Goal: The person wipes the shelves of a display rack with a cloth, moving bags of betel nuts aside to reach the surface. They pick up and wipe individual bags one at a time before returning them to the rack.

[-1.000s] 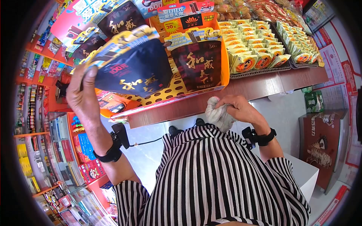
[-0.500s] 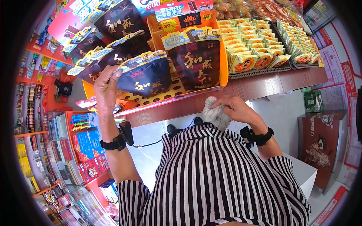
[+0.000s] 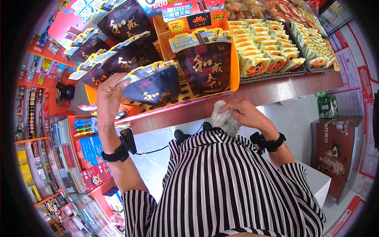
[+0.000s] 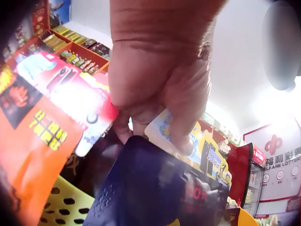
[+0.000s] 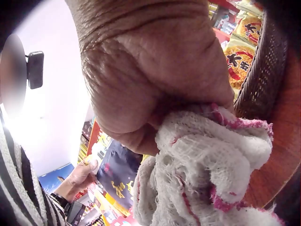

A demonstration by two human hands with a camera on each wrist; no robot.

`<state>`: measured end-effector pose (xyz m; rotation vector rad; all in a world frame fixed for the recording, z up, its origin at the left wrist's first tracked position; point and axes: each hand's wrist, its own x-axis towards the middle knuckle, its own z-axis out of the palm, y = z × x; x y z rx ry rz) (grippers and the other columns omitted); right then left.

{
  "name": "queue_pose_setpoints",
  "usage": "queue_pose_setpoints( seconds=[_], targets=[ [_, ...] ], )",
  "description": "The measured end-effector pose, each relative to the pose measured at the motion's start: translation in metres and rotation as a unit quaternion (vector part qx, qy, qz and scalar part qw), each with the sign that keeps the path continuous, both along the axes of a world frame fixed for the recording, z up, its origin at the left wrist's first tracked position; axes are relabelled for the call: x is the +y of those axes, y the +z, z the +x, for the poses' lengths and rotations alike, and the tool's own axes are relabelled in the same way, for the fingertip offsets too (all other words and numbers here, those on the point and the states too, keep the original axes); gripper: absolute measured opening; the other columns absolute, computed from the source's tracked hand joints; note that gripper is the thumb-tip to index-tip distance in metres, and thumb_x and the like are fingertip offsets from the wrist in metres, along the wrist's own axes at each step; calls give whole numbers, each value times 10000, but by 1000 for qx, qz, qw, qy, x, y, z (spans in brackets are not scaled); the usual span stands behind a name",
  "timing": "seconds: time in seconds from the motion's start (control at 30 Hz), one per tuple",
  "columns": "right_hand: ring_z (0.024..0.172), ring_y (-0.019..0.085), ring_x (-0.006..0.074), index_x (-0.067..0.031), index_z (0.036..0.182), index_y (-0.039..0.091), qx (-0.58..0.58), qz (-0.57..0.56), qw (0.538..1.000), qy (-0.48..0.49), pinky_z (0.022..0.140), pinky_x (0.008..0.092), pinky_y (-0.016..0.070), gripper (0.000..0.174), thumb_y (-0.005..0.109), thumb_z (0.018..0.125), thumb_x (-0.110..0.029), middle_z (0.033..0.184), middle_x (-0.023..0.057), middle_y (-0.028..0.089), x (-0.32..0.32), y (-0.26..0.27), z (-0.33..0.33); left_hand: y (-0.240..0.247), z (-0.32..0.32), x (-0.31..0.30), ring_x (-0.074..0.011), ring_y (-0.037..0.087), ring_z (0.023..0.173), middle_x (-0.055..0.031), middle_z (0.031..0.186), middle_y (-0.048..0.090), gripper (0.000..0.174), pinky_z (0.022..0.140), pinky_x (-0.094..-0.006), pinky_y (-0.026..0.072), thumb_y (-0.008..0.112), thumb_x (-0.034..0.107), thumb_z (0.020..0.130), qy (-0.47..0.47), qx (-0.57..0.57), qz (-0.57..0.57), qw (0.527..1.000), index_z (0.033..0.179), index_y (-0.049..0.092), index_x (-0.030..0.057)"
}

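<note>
My left hand [image 3: 110, 94] pinches the top edge of a dark blue snack pouch [image 3: 152, 87] with gold lettering and a printed header strip. The pouch stands tilted in the front of a yellow display box [image 3: 233, 59] with a dotted bottom. In the left wrist view, the thumb lies over the printed strip of the pouch [image 4: 160, 188], with fingers behind it. My right hand [image 3: 250, 114] grips a crumpled white cloth [image 3: 224, 120] in front of the counter. Pink edging and frayed weave show on the cloth [image 5: 197, 160] in the right wrist view.
A similar dark pouch [image 3: 205, 67] stands at the box's right, and another dark pouch [image 3: 130, 59] leans behind the held one. Yellow-wrapped crackers [image 3: 264, 47] fill wicker baskets on the brown counter [image 3: 276, 89]. Stocked shelves [image 3: 35, 118] line the left side.
The left hand has lowered the blue pouch from above the box down into its front, uncovering pouches behind. It then shifted slightly left. The right hand stays nearly still with the cloth.
</note>
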<state>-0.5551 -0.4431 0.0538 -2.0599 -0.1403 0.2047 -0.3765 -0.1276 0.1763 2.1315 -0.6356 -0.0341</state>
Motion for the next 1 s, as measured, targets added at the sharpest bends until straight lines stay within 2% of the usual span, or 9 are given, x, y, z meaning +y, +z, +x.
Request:
queue_pose_setpoints(
  seconds=[0.17,0.23,0.3,0.43,0.6,0.67,0.77,0.87,1.0],
  targets=[
    [887,607,304,-15,1000,648,-8,-10,1000,2,823,360,472,394,421,685,55,936,170,638,0,2,2,13,3,12,-109,533,799,-40,865,626,137,745,-247,434,619,31,850,-6,10,66,998,971,627,-33],
    [942,592,347,4,994,639,16,-3,1000,2,867,397,463,347,456,700,23,963,203,628,1,5,2,18,1,15,-119,547,810,-47,881,635,151,753,-251,440,621,26,843,-6,-4,96,995,981,626,-34],
    [937,594,346,4,992,640,4,1,1000,0,864,394,465,345,455,701,25,962,202,630,-1,2,2,26,-5,12,-144,585,852,-69,935,648,242,792,-267,456,640,19,813,30,-32,149,988,1050,621,-24],
    [916,606,334,3,994,645,6,37,999,-24,842,379,473,350,452,705,34,957,200,636,-6,5,2,42,-15,-8,-166,606,966,-107,1047,646,390,852,-288,457,663,26,776,13,-85,103,991,1161,599,10],
    [867,609,259,-7,1007,651,5,80,996,-40,805,336,475,373,433,710,43,925,168,642,-8,8,3,42,-19,-71,-257,620,960,-149,1024,647,400,842,-331,471,686,96,762,-58,-149,139,977,1152,608,44],
    [858,603,233,-13,1011,653,34,102,993,-46,796,322,473,383,423,710,46,919,154,641,-5,12,-2,31,-20,-93,-279,616,948,-133,1033,638,379,809,-336,483,674,121,779,-118,-261,247,926,1142,601,43],
    [845,589,205,-13,1012,653,-3,136,989,-55,780,309,468,392,408,712,48,926,136,638,-5,15,-7,23,-21,-123,-328,591,939,-144,1011,633,387,774,-393,484,688,205,767,-109,-252,324,905,1112,601,53],
    [905,577,187,-19,1031,639,14,150,987,-58,805,282,441,382,408,731,30,947,90,622,-9,12,-15,9,-16,-139,-327,599,940,-141,976,640,385,755,-412,484,694,240,757,-93,-249,368,891,1081,598,55],
    [841,573,166,-22,1016,642,20,137,987,-86,745,276,441,365,407,742,30,926,89,625,-13,8,-24,4,-16,-149,-331,608,916,-141,951,643,363,730,-421,486,696,258,757,-88,-256,399,876,1045,605,57]
  ],
)
